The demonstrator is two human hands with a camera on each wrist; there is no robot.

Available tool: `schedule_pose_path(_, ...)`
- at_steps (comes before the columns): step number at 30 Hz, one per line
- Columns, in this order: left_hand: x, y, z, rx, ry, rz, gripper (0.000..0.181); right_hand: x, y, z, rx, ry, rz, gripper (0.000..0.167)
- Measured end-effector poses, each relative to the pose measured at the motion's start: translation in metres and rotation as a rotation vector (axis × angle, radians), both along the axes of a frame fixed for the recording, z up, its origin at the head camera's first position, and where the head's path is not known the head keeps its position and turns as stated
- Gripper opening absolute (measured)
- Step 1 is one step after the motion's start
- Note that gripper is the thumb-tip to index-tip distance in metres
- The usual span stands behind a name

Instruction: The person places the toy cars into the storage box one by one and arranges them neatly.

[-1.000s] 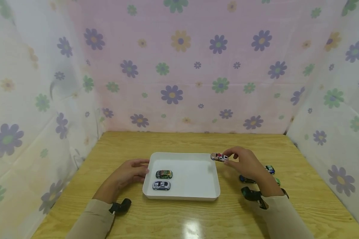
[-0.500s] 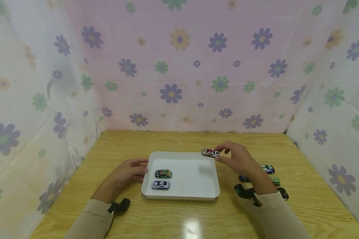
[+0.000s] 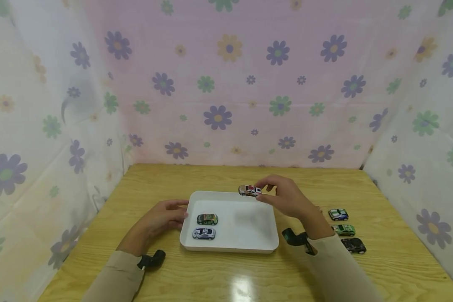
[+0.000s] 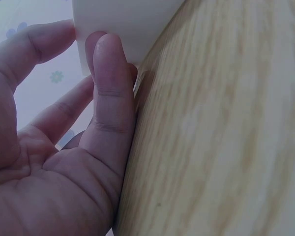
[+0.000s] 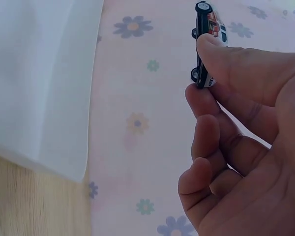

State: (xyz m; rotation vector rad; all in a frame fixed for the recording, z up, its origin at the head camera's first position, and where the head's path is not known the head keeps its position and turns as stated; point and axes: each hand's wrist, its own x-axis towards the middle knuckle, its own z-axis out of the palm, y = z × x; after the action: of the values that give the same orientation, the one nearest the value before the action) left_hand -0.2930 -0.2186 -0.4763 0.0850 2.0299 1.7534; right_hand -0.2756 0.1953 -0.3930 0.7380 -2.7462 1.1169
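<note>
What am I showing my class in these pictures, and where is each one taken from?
There is no machine, just a person's two bare hands. The wide pictures come from the head, looking forward and down; the close ones from each wrist. On the wooden table sits a white tray holding a dark toy car and a white toy car. Three more cars show at right. The left hand touches the tray; the right hand pinches a white-and-red car in the air.

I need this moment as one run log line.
right hand: pinches red-white car aloft by far rim of tray | left hand: touches tray's left side | inside: two cars | table, right: at least three cars
</note>
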Motion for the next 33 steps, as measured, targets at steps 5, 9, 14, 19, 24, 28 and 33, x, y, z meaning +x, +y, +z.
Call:
schedule_pose_path(5,-0.001,0.001,-0.001,0.005,-0.010,0.008,0.065,-0.006,-0.011,-0.002,-0.020,-0.020,0.019,0.028)
schedule_pose_path(9,-0.003,0.003,0.000,0.017,-0.011,0.011,0.065,-0.011,-0.020,-0.004,-0.024,-0.019,0.038,0.028)
schedule_pose_path(14,-0.003,0.004,0.001,0.014,-0.005,0.002,0.063,-0.014,-0.038,-0.006,-0.003,-0.028,0.056,0.028)
schedule_pose_path(19,-0.001,0.002,-0.001,-0.002,0.005,0.002,0.063,-0.020,-0.059,-0.009,0.048,-0.057,0.036,0.024)
schedule_pose_path(24,0.000,0.000,-0.002,-0.024,0.005,0.029,0.064,-0.027,-0.077,-0.011,0.090,-0.093,0.031,0.023)
schedule_pose_path(28,0.000,0.000,-0.002,-0.018,0.008,0.026,0.064,-0.032,-0.085,-0.014,0.106,-0.102,0.022,0.024)
schedule_pose_path(33,0.000,0.000,-0.001,-0.009,0.008,0.012,0.064,-0.037,-0.091,-0.023,0.085,-0.127,-0.002,0.022)
